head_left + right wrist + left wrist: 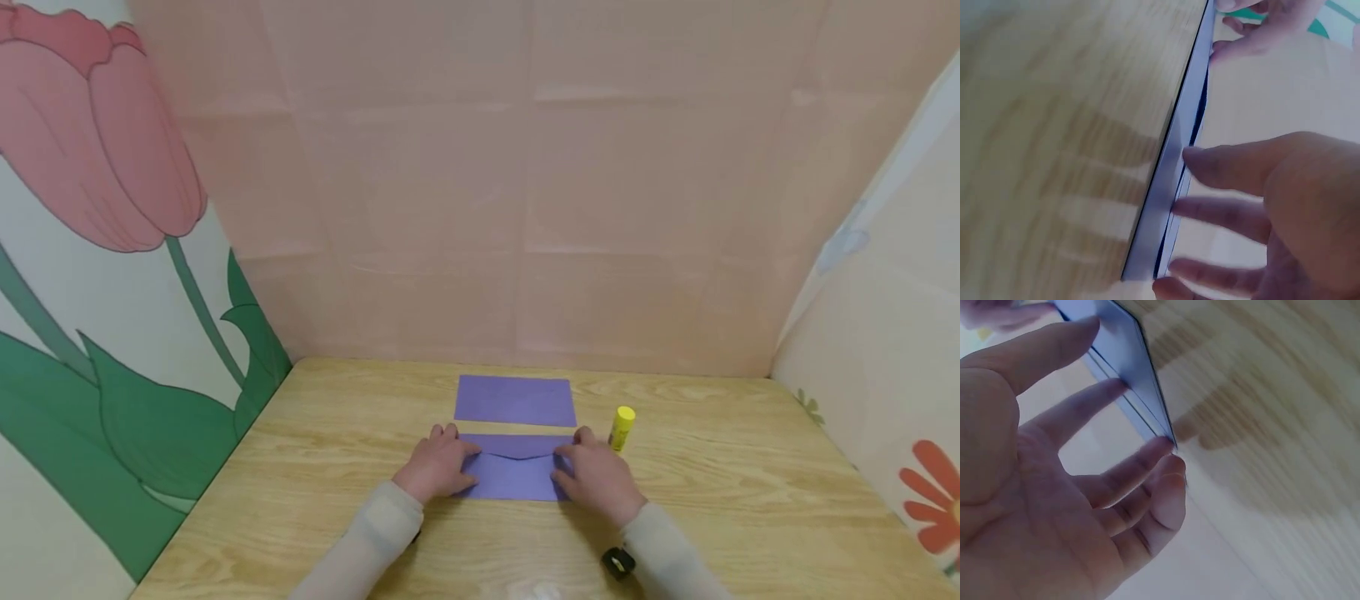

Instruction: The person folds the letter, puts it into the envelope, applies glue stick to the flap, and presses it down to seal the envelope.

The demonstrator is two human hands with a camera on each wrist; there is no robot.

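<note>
A purple envelope [510,479] lies flat on the table, its pointed flap [517,444] folded down toward the person. My left hand [437,464] touches its left end: thumb tip on the body, index fingertip on the flap, another fingertip right at the corner in the left wrist view. At the right end my right hand [600,473] rests its thumb and index fingertips on the paper in the same way. The right wrist view shows the envelope [1169,150] edge-on, with a thin dark gap under the flap. Fingers of both hands are spread and fairly straight.
A second purple rectangle of paper or envelope [515,400] lies just behind the first. A yellow glue stick [622,427] stands upright beyond the right hand. Near the right wrist is a small black object [618,562]. Printed cloth walls surround the wooden table [337,417].
</note>
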